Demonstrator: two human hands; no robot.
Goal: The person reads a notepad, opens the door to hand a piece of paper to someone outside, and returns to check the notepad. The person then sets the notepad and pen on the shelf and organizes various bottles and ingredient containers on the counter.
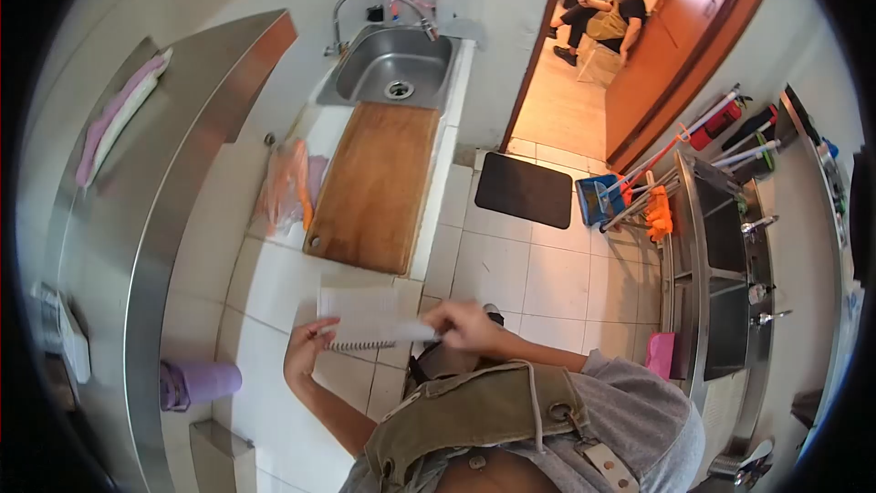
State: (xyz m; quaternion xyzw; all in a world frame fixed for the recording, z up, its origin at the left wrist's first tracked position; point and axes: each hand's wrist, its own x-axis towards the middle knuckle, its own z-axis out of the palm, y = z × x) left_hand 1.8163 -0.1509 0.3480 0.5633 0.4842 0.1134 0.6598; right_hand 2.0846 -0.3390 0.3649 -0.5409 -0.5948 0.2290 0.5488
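A spiral-bound notebook (360, 315) with white pages lies over the tiled counter, its coil along the edge nearest me. My left hand (308, 347) grips its left side, fingers on the page. On the right, my right hand (465, 326) is closed and blurred by motion, with a pale page or sheet at its fingertips over the notebook's right side. Just beyond the notebook, a wooden cutting board (376, 187) rests on the counter. To the board's left are a clear plastic bag and an orange item (297, 184).
A steel sink (397, 68) stands behind the board. On the left are a steel shelf (182, 173) and a purple container (201, 383). Brooms, an orange cloth (658, 213) and double sinks (716, 265) line the right. A person (611, 18) sits beyond the doorway.
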